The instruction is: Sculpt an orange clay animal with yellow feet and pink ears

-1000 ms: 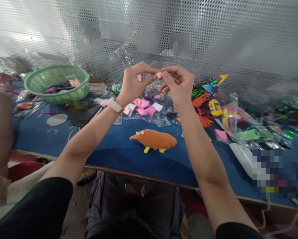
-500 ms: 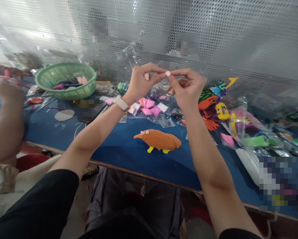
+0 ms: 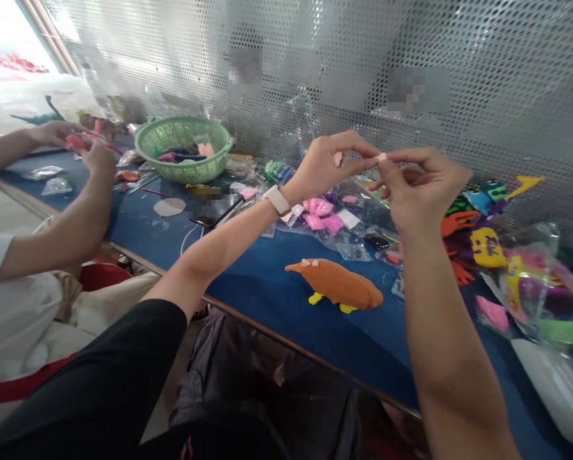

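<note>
My left hand (image 3: 331,160) and my right hand (image 3: 418,182) meet at the fingertips above the table, both pinching a small pale pink clay piece (image 3: 382,156). Another pale pink lump (image 3: 338,159) is tucked in the left palm. Below them, an orange clay figure (image 3: 338,282) with yellow feet (image 3: 315,298) stands on the blue table (image 3: 267,271), its pointed end to the left. Small pale pink bits sit on top near that end.
A green basket (image 3: 185,169) holds clay pieces at the back left. Pink and white clay packets (image 3: 333,223) lie behind the figure, near a phone (image 3: 215,209). Colourful clay models (image 3: 487,247) stand right. At far left another person's hands (image 3: 92,150) hold red material.
The view has turned left, so things appear further right and more of the other person shows. My hands still pinch the small piece together; the orange figure stays on the table.
</note>
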A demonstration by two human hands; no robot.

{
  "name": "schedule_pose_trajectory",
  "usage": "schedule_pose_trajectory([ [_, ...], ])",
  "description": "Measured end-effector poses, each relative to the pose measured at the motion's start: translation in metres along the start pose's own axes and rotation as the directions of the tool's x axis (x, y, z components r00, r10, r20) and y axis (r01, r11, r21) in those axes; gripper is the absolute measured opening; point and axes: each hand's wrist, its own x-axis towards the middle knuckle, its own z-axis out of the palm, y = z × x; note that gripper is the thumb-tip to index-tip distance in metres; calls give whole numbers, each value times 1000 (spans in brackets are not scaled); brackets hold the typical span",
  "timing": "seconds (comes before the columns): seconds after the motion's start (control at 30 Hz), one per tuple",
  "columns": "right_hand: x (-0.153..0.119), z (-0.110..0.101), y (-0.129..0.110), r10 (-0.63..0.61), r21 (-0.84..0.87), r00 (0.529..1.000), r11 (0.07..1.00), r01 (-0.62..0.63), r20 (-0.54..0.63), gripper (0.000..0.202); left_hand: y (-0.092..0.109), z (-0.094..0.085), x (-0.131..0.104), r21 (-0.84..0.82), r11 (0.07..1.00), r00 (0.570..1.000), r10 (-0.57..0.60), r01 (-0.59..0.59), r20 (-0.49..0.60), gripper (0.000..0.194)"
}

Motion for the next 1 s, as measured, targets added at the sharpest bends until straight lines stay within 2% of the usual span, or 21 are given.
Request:
schedule_pose_trajectory([
  [0.07, 1, -1, 2, -15, 12, 1000, 1000, 15, 3, 48, -7, 2, 0, -74, 997, 1000, 11, -11, 3, 1],
  [0.2, 2, -2, 4, -37, 36, 999, 999, 36, 16, 42, -20, 7, 2, -291, 953, 996, 72, -83, -50, 13],
  [0.27, 2, -1, 5, -39, 48, 999, 998, 38, 9, 35, -23, 9, 2, -350, 929, 992, 96, -120, -84, 17],
  [0.43, 1, 0, 7, -64, 77, 998, 995, 64, 2, 23, -30, 12, 5, -323, 939, 992, 102, -119, -68, 27],
  [0.63, 1, -2, 3, -34, 21, 999, 999, 34, 24, 20, -33, 11, 4, -300, 929, 976, 200, -218, -88, 37],
  [0.8, 1, -5, 9, 27, -139, 997, 990, -18, 68, 29, -30, 6, 1, -296, 935, 980, 169, -193, -107, 30],
  [1.0, 1, -12, 22, -33, -122, 986, 991, 53, 165, 40, -41, 12, 2, -304, 942, 986, 110, -143, -123, 41],
])
